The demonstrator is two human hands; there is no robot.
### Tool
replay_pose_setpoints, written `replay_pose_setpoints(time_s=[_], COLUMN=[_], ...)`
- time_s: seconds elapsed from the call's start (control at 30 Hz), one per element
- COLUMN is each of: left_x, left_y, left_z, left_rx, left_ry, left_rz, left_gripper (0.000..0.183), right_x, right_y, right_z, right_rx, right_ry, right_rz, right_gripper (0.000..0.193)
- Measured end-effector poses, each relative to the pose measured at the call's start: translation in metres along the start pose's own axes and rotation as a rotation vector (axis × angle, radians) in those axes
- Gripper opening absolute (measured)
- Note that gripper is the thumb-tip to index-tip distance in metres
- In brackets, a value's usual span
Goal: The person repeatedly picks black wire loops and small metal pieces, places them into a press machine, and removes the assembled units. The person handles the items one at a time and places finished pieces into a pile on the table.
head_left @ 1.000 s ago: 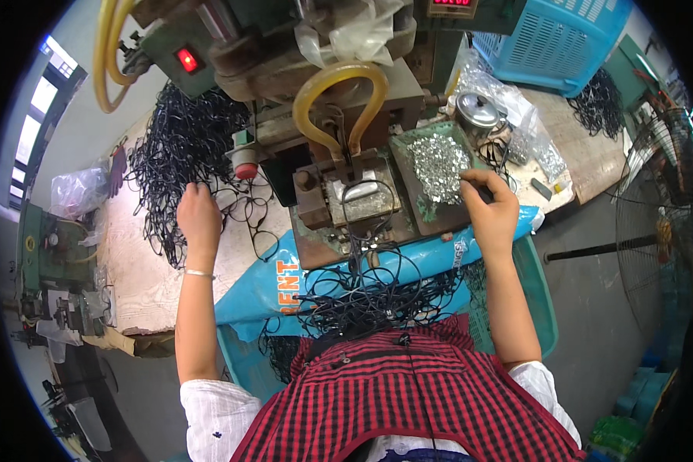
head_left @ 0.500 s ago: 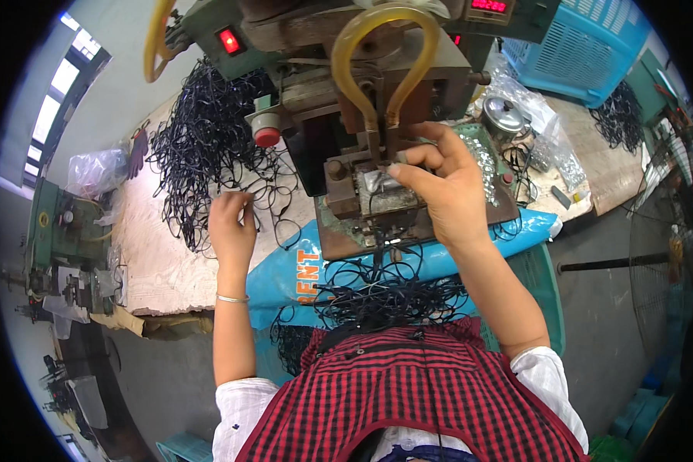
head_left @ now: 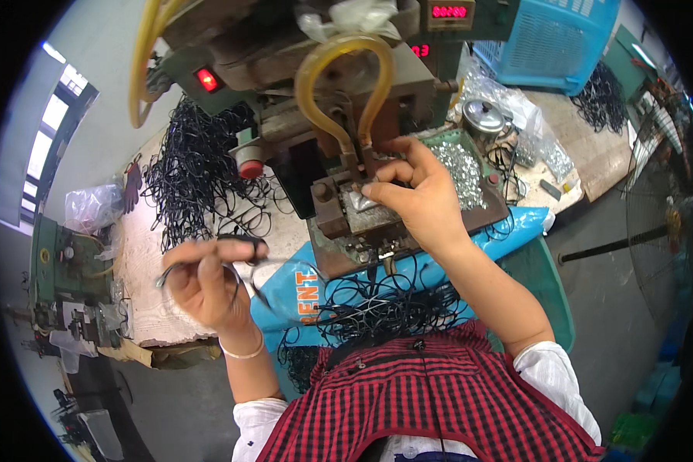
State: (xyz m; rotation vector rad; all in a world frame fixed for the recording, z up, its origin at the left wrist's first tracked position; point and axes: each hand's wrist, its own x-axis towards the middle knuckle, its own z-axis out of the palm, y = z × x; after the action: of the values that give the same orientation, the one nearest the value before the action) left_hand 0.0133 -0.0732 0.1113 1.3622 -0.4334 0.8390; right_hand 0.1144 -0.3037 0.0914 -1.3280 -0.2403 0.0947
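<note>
Blurred by motion, my left hand (head_left: 208, 286) holds a thin black cord loop (head_left: 258, 248) over the front of the table. Part of the loop dangles beside the fingers. At the press machine (head_left: 335, 208), the thumb and fingertips of my right hand (head_left: 420, 189) are pinched together by the small metal die. What sits between those fingertips is too small or hidden to tell. Small shiny metal pieces (head_left: 463, 173) lie heaped on the machine's base just beyond the right hand. A tangle of black cords (head_left: 393, 312) hangs over my lap below the press.
A big heap of black cords (head_left: 196, 169) covers the table left of the press. A red button (head_left: 250, 169) juts from the machine, and a yellow hose (head_left: 385, 65) arches over it. Blue plastic sheeting (head_left: 281, 289) drapes the front edge. A lidded metal pot (head_left: 483, 115) stands at right.
My left hand has come back from the cord heap toward me, now with a black cord loop in its fingers. My right hand stays pinched at the die. The whole view has shifted slightly.
</note>
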Motion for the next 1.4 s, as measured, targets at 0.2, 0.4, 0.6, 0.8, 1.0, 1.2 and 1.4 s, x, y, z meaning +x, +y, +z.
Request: replay_pose_setpoints(time_s=[0.2, 0.4, 0.6, 0.8, 1.0, 1.2, 1.4], left_x=[0.049, 0.057, 0.017, -0.016, -0.005, -0.007, -0.004], left_y=[-0.003, 0.002, 0.006, -0.028, -0.017, -0.018, -0.016], left_z=[0.047, 0.048, 0.036, 0.059, 0.058, 0.063, 0.06], left_rx=[0.246, 0.159, 0.621, 0.802, 0.782, 0.738, 0.734], left_ry=[0.096, 0.032, -0.248, -0.554, -0.623, -0.645, -0.67], left_rz=[0.008, -0.069, 0.191, 0.709, 0.702, 0.647, 0.608], left_gripper=[0.013, 0.006, 0.018, 0.03, 0.029, 0.03, 0.032], right_x=[0.001, -0.002, -0.036, -0.053, -0.012, 0.014, 0.008], right_y=[-0.003, -0.008, -0.03, 0.045, 0.061, 0.043, 0.065], right_z=[0.01, 0.01, -0.022, -0.13, -0.122, -0.112, -0.124], right_rx=[0.113, 0.176, -0.139, -1.392, -1.241, -1.151, -1.227], right_ry=[-0.051, 0.006, -0.296, 0.318, 0.32, 0.355, 0.331], right_rz=[0.041, 0.069, -0.073, -0.289, -0.531, -0.541, -0.563], right_gripper=[0.057, 0.052, 0.063, 0.027, 0.012, 0.009, 0.011])
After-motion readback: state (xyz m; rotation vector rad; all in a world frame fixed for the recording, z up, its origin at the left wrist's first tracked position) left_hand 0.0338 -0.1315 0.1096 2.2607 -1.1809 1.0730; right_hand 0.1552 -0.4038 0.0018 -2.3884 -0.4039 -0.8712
